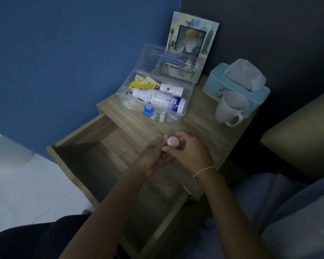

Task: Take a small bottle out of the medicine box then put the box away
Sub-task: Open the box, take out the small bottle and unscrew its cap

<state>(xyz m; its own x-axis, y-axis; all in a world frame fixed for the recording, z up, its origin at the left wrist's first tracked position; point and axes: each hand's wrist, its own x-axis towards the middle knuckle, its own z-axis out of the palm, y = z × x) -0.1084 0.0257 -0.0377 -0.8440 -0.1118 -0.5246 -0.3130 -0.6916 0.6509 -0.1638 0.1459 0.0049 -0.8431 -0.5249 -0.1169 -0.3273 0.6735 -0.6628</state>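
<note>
A clear plastic medicine box (187, 99) stands open on the wooden bedside table (198, 126), its lid with a blue handle tipped back. Inside lie a large white bottle (158, 99), a smaller white bottle (171, 89) and yellow packets. In front of the box, both my hands meet around a small bottle with a pale pink cap (172, 142). My right hand (190, 152) wraps its body from the right. My left hand (153, 157) touches it from the left with its fingertips. The bottle's body is hidden by my fingers.
The table's drawer (94, 165) is pulled out below my hands. A white mug (230, 108) and a teal tissue box (236, 85) stand at the right. A picture frame (192, 43) leans behind the medicine box. A bed lies at the right.
</note>
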